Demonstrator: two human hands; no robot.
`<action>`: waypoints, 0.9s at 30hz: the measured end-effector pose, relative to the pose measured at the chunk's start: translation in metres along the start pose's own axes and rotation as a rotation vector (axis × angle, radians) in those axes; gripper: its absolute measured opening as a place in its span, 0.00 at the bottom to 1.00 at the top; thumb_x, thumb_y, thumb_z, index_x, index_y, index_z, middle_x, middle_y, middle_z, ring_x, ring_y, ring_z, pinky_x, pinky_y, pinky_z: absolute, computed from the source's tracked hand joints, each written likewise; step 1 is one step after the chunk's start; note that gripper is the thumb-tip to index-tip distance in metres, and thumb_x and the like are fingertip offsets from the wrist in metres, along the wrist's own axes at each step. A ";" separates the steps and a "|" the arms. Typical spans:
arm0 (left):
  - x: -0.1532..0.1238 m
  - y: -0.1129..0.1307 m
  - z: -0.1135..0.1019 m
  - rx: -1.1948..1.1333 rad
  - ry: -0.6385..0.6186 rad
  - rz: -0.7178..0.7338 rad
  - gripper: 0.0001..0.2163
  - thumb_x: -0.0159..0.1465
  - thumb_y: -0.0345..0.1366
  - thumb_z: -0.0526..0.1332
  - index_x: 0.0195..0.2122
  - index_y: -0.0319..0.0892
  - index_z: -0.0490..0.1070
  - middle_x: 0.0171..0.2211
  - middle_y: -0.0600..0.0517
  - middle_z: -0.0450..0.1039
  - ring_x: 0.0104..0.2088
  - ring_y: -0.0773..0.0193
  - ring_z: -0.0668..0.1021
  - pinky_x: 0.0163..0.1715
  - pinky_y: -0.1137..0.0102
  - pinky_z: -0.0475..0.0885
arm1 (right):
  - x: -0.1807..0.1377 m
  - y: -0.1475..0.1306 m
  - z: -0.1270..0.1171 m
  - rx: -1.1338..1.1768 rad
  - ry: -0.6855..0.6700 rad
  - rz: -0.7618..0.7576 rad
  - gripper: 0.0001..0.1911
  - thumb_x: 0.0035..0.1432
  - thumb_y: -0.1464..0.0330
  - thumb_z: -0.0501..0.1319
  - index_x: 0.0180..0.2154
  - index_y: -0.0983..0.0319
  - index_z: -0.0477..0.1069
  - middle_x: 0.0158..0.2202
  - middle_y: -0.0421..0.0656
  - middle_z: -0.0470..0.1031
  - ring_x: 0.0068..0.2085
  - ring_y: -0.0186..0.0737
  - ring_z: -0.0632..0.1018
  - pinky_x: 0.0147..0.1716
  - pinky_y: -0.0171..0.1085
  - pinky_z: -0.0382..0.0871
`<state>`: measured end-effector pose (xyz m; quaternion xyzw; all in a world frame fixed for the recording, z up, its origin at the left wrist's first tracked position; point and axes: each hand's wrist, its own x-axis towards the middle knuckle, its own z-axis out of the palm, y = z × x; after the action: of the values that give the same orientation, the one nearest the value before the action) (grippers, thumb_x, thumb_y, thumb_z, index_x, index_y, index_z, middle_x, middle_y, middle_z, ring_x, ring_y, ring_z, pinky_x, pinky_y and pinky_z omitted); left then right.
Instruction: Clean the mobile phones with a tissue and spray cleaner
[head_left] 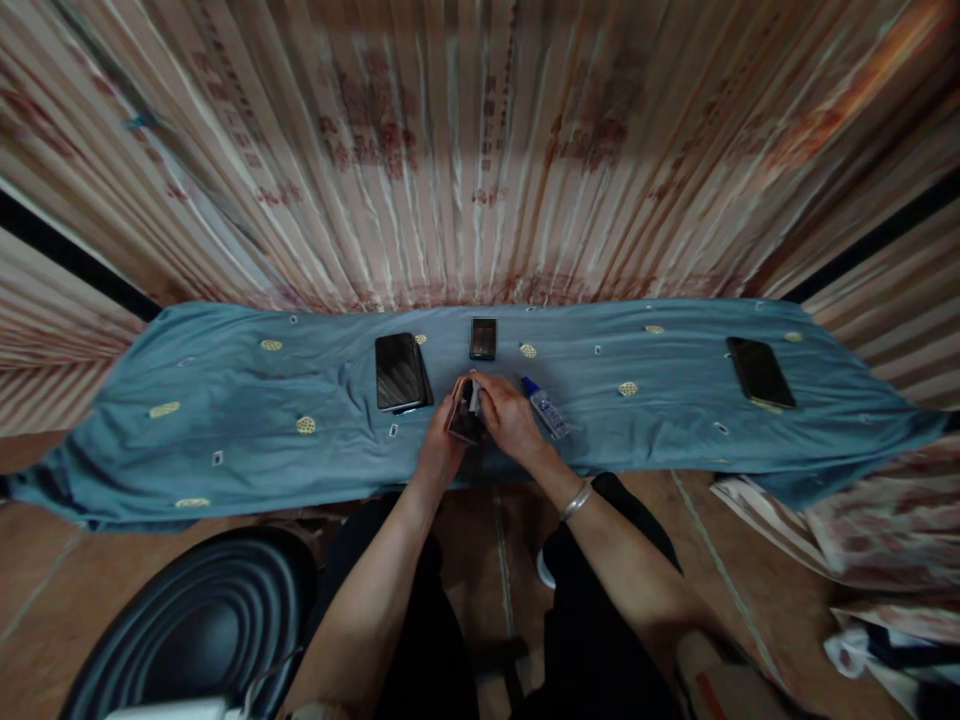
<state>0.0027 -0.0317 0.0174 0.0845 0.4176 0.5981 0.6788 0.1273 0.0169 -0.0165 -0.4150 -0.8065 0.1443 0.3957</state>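
Note:
My left hand point(441, 447) grips a small dark phone-like device point(463, 418) from below, tilted up on its edge over the blue cloth point(225, 400). My right hand point(506, 415) is closed over the device's top right side, fingers pinched on it or on something small that I cannot make out. A silver bracelet point(576, 500) is on my right wrist. A small clear bottle with a blue cap point(545, 405) lies just right of my right hand. Behind the hands lie a large black phone point(401, 371) and a smaller dark device point(483, 338).
Another black phone point(760, 371) lies at the cloth's far right. A striped patterned curtain point(480, 150) hangs behind the table. A black ribbed round object point(195, 620) sits on the floor at lower left. Folded fabric point(862, 540) lies at lower right.

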 end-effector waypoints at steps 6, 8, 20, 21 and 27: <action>-0.003 0.008 0.003 -0.037 -0.048 -0.003 0.17 0.73 0.43 0.52 0.47 0.40 0.78 0.36 0.49 0.81 0.32 0.61 0.79 0.40 0.63 0.79 | 0.002 0.007 -0.001 0.117 0.022 0.150 0.19 0.66 0.72 0.53 0.54 0.61 0.76 0.53 0.48 0.82 0.53 0.44 0.81 0.56 0.43 0.75; -0.004 0.008 0.004 -0.040 -0.051 0.010 0.16 0.72 0.42 0.53 0.48 0.41 0.77 0.36 0.50 0.80 0.32 0.62 0.79 0.36 0.65 0.78 | 0.004 0.009 -0.001 0.202 0.037 0.229 0.19 0.65 0.72 0.54 0.52 0.61 0.77 0.50 0.47 0.83 0.51 0.44 0.83 0.53 0.42 0.76; 0.008 -0.003 -0.002 0.103 0.000 0.197 0.09 0.63 0.36 0.65 0.41 0.38 0.80 0.34 0.52 0.82 0.37 0.62 0.82 0.41 0.70 0.75 | 0.011 0.013 0.005 0.529 0.141 0.458 0.15 0.55 0.71 0.60 0.41 0.58 0.83 0.41 0.40 0.86 0.43 0.42 0.84 0.49 0.41 0.78; 0.008 -0.002 -0.001 0.107 0.010 0.221 0.08 0.62 0.36 0.66 0.40 0.38 0.80 0.33 0.52 0.82 0.38 0.62 0.82 0.41 0.71 0.75 | 0.012 0.014 0.005 0.552 0.157 0.478 0.13 0.55 0.70 0.61 0.40 0.59 0.83 0.40 0.41 0.86 0.42 0.42 0.84 0.48 0.41 0.78; 0.002 0.006 0.007 -0.074 0.105 0.115 0.09 0.70 0.34 0.56 0.41 0.42 0.76 0.32 0.55 0.81 0.32 0.67 0.81 0.41 0.72 0.75 | 0.013 0.012 0.007 0.672 0.229 0.556 0.11 0.55 0.62 0.65 0.36 0.60 0.82 0.38 0.43 0.86 0.41 0.44 0.84 0.47 0.43 0.78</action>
<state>0.0023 -0.0255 0.0247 0.0517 0.4248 0.6546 0.6232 0.1242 0.0347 -0.0211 -0.4777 -0.5238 0.4519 0.5415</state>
